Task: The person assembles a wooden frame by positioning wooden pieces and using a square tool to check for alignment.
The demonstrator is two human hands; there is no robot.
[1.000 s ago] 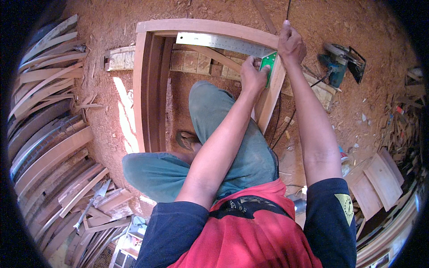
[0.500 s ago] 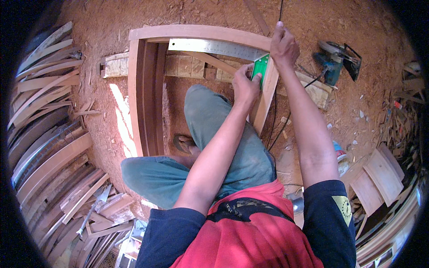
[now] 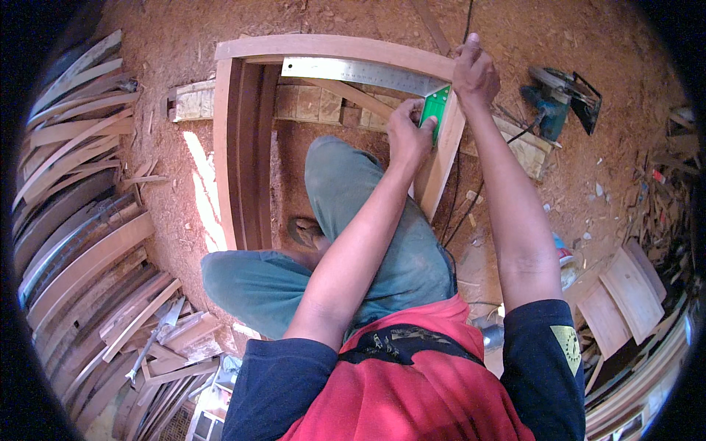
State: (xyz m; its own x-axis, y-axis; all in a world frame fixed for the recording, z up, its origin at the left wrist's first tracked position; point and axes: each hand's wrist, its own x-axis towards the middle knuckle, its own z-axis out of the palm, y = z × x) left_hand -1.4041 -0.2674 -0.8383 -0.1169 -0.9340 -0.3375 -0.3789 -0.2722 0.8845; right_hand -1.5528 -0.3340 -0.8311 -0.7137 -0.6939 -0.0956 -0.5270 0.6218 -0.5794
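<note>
My left hand (image 3: 409, 138) is closed on the green handle of a try square (image 3: 435, 109), with the thumb lying on top. The square's steel blade (image 3: 346, 71) runs left along the inner side of the far rail of a wooden frame (image 3: 331, 47). Its handle rests against the right rail. At the far right corner of that frame, my right hand (image 3: 476, 77) grips the wood, thumb pointing away from me; the undersides of its fingers are hidden. My legs are inside and across the frame.
Pale wooden blocks (image 3: 197, 103) lie beneath the frame. A circular saw (image 3: 555, 103) sits to the right on the dirt floor, its black cord (image 3: 471, 202) running beside the right rail. Stacked timber strips (image 3: 81, 206) fill the left side; boards (image 3: 625, 294) lie at right.
The whole view has shifted slightly, so the frame appears a little higher and further right. Both hands keep their hold, and the square stays in the same corner.
</note>
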